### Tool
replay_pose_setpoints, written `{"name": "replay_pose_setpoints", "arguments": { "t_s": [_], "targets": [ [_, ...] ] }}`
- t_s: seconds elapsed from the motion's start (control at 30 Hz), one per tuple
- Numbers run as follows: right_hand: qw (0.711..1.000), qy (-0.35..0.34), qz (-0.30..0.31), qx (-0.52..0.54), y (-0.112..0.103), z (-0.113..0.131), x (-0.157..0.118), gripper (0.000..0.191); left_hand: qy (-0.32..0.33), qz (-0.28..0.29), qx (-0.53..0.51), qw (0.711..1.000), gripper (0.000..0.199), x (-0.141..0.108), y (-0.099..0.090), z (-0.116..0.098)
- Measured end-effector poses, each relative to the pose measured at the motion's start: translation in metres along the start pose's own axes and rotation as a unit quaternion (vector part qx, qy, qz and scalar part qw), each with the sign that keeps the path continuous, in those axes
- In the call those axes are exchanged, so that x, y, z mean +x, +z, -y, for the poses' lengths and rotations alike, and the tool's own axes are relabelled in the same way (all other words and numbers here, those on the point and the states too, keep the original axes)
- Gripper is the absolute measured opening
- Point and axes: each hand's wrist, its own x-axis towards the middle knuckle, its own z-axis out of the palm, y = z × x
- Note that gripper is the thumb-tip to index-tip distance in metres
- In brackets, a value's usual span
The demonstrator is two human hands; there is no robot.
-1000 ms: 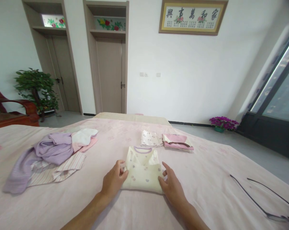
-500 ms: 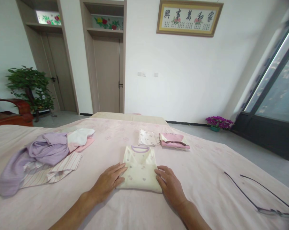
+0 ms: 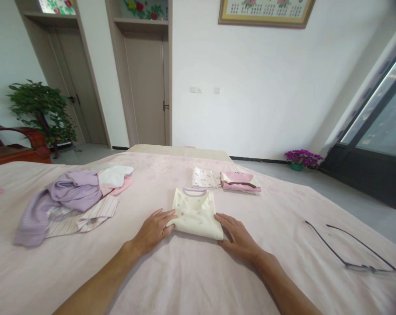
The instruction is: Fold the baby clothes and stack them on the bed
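Note:
A small cream shirt (image 3: 194, 221) with a lilac neckline and faint heart prints lies folded on the pink bedspread (image 3: 191, 280), its neck pointing away from me. My left hand (image 3: 154, 231) grips its near left corner, fingers on top and thumb at the lower edge. At the opposite side my right hand (image 3: 239, 236) has the near right corner between fingers and thumb. The near edge looks rounded and slightly raised. Just beyond the shirt are a folded white printed garment (image 3: 204, 178) and a folded pink garment (image 3: 240, 181).
To the left lies a loose heap of clothes (image 3: 76, 190), lilac, white, pink and striped. Eyeglasses (image 3: 362, 266) with open temples rest on the bed at the right. A wooden armchair (image 3: 20, 140) and a leafy plant (image 3: 40, 109) stand past the left side.
The shirt's near edge has come up and away from me, making it shorter. My hands have closed on its near corners. The view has tilted down a little.

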Motion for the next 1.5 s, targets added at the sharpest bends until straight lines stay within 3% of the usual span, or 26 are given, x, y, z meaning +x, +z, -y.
{"name": "replay_pose_setpoints", "arguments": {
  "t_s": [0.2, 0.37, 0.43, 0.53, 0.63, 0.73, 0.87, 1.0, 1.13, 1.33, 1.5],
  "targets": [
    [0.994, -0.020, -0.110, -0.004, 0.013, -0.001, 0.020, 0.054, -0.022, -0.055, -0.028, 0.998, 0.043, 0.006, 0.003, 0.001],
    [0.991, -0.068, -0.099, 0.051, 0.008, 0.009, 0.014, 0.041, -0.058, -0.072, -0.102, 0.990, 0.050, -0.010, -0.005, -0.002],
    [0.992, -0.059, -0.085, 0.077, 0.008, 0.013, 0.010, 0.039, -0.069, -0.050, -0.139, 0.987, 0.051, -0.017, -0.011, -0.003],
    [0.990, -0.032, -0.080, 0.108, 0.010, 0.013, 0.007, 0.038, -0.014, 0.024, -0.176, 0.984, 0.046, -0.020, -0.022, -0.005],
    [0.988, -0.017, -0.090, 0.124, 0.013, 0.009, 0.009, 0.035, 0.022, 0.067, -0.170, 0.983, 0.063, -0.019, -0.028, -0.004],
    [0.987, -0.005, -0.092, 0.134, 0.014, 0.006, 0.012, 0.033, -0.005, 0.073, -0.174, 0.982, 0.073, -0.017, -0.026, -0.002],
    [0.984, 0.015, -0.092, 0.154, 0.012, 0.010, 0.013, 0.029, -0.051, 0.037, -0.240, 0.969, 0.046, -0.013, -0.016, -0.003],
    [0.973, 0.050, -0.113, 0.195, 0.013, 0.017, 0.021, 0.027, -0.096, -0.038, -0.316, 0.943, 0.044, -0.001, -0.008, -0.008],
    [0.968, 0.125, -0.140, 0.167, 0.017, 0.016, 0.039, 0.026, -0.136, -0.099, -0.297, 0.940, 0.039, 0.017, -0.004, -0.005],
    [0.964, 0.207, -0.145, 0.078, 0.023, 0.006, 0.069, 0.026, -0.222, -0.089, -0.181, 0.954, 0.035, 0.055, 0.006, 0.016],
    [0.957, 0.257, -0.130, 0.022, 0.027, 0.003, 0.080, 0.029, -0.284, -0.072, -0.124, 0.948, 0.033, 0.083, 0.018, 0.031]
  ]
}}
